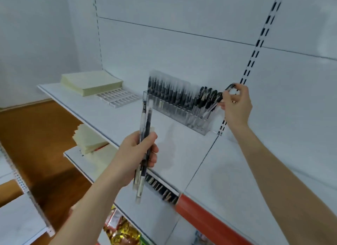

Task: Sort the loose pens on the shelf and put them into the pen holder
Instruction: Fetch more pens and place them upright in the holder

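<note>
Clear acrylic pen holder (204, 129) at the back of the white shelf (178, 153), full of black-capped pens, the right-hand ones leaning. Left hand (138, 153) wrapped tight round a bundle of pens (145, 128), upright, near the holder's left end. Right hand (237, 106) raised at the right end — fingertips pinch a black pen (219, 97). Pale yellow paper stack (91, 84) and white grid tray (118, 97) further left, well apart.

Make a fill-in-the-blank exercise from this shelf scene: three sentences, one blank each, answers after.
The left hand grips a bundle of ____.
The right hand pinches a black pen at the ____ end of the pen holder.
The stack of pale paper lies on the shelf to the ____ of the pen holder.
Missing words: pens; right; left.
</note>
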`<state>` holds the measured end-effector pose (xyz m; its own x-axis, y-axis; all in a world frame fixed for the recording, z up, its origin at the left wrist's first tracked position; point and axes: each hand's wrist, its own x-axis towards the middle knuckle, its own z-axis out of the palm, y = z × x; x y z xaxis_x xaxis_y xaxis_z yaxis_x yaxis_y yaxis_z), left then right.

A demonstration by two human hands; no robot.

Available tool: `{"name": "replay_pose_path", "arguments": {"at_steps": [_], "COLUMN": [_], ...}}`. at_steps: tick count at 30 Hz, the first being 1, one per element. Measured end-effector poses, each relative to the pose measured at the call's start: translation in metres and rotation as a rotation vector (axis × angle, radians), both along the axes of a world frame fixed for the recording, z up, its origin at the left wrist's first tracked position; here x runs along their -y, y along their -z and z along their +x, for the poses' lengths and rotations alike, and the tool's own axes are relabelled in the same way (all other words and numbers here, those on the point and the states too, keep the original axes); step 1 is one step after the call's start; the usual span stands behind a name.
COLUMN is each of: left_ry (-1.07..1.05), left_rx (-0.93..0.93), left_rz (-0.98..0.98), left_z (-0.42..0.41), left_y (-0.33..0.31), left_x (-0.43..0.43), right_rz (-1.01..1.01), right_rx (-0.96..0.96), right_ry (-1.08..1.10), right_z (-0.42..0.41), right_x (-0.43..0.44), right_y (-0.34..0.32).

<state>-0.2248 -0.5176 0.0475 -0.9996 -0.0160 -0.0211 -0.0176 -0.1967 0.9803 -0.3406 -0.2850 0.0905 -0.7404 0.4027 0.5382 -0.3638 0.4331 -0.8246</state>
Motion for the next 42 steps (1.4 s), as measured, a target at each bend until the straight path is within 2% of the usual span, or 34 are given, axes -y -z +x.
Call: {"name": "replay_pose_path", "arguments": {"at_steps": [9, 16, 22, 25, 29, 34, 39, 42], "left_ry": [0.243, 0.339, 0.381, 0.410, 0.461, 0.513, 0.518, 0.421], "left_rx": [0.000, 0.041, 0.068, 0.050, 0.014, -0.020, -0.041, -0.027], "left_rz": [-0.012, 0.084, 0.141, 0.134, 0.134, 0.122, 0.132, 0.122], "left_z": [-0.101, -0.123, -0.121, -0.121, -0.117, -0.111, -0.110, -0.123], "left_y": [-0.004, 0.006, 0.004, 0.002, -0.001, -0.003, 0.001, 0.006], "left_x": [0.029, 0.025, 0.021, 0.021, 0.012, -0.004, -0.003, 0.010], "right_rz": [0.151, 0.390, 0.310, 0.247, 0.165, 0.306, 0.365, 0.165], "right_rx": [0.050, 0.322, 0.394, 0.337, 0.291, 0.328, 0.327, 0.316], "right_ry": [0.195, 0.195, 0.189, 0.193, 0.021, -0.229, -0.247, -0.206], "right_z": [-0.028, -0.040, -0.043, -0.027, 0.009, 0.038, 0.037, 0.027], "right_x": [0.018, 0.033, 0.036, 0.041, 0.056, 0.077, 0.081, 0.076], "right_y": [0.000, 0.010, 0.005, 0.007, 0.002, -0.007, -0.004, -0.010]}}
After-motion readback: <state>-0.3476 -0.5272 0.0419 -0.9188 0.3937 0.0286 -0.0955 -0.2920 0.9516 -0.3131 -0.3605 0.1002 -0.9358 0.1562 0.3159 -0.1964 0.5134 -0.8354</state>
